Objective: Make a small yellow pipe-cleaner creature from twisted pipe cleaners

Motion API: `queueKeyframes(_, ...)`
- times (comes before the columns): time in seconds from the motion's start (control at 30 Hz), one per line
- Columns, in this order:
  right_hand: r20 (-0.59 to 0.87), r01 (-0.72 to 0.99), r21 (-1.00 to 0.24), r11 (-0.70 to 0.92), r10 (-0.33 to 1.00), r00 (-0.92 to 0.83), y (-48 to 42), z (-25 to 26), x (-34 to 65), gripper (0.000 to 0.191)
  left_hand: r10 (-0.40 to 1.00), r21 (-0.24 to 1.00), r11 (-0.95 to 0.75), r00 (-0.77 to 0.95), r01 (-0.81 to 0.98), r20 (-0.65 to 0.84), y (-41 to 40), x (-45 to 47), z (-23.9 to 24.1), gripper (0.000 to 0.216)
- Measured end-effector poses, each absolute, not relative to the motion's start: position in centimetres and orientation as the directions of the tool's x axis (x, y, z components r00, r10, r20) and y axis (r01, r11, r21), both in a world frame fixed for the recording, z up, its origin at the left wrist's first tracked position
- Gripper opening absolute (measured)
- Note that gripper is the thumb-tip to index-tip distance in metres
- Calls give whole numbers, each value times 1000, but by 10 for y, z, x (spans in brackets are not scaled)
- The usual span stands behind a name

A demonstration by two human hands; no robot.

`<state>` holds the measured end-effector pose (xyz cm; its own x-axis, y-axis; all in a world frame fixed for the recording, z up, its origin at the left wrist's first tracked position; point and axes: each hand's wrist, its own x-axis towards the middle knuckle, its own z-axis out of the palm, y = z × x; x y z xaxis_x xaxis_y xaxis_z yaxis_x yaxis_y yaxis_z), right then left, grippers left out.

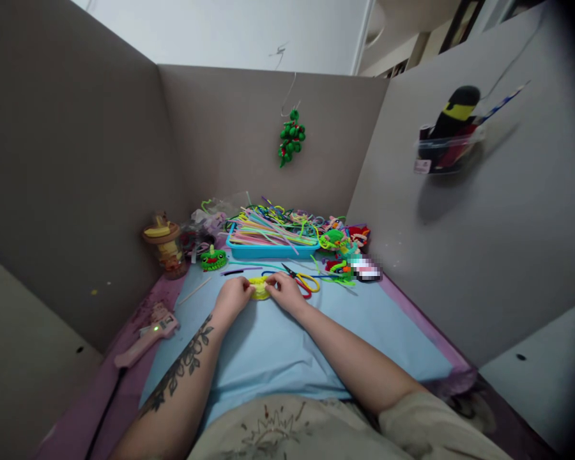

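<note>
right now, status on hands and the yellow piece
Left hand, right hand: both pinching yellow piece. Held from opposite sides. Scissors close by right hand.

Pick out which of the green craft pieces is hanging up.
The green bundle dangling from a thin wire in front of the back panel. The green toy left of the blue tray and the round green piece at its right end rest down low instead.
</note>
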<state>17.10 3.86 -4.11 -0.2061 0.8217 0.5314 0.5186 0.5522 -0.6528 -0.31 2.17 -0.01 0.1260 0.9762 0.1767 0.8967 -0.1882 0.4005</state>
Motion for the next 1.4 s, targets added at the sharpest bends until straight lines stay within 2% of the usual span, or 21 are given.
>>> queueKeyframes(0.27,529,536,-645,544,825,-200,39,-43,170,11,973,299,-193,144,935,181,11,4,7,28)
queueKeyframes(0.47,546,521,-645,559,814,-198,40,-44,171,11,974,294,-195,149,936,172,12,0,5,27)
queueKeyframes(0.7,517,481,-706,520,842,-152,42,-47,172,17,970,329,-189,124,925,208,13,0,3,25)
queueKeyframes(1.2,508,521,-680,515,844,-171,42,-45,168,11,954,316,-254,181,914,240,10,7,1,20)
queueKeyframes(1.4,510,481,-711,514,847,-151,42,-44,169,15,955,357,-249,166,900,247,13,3,0,18)
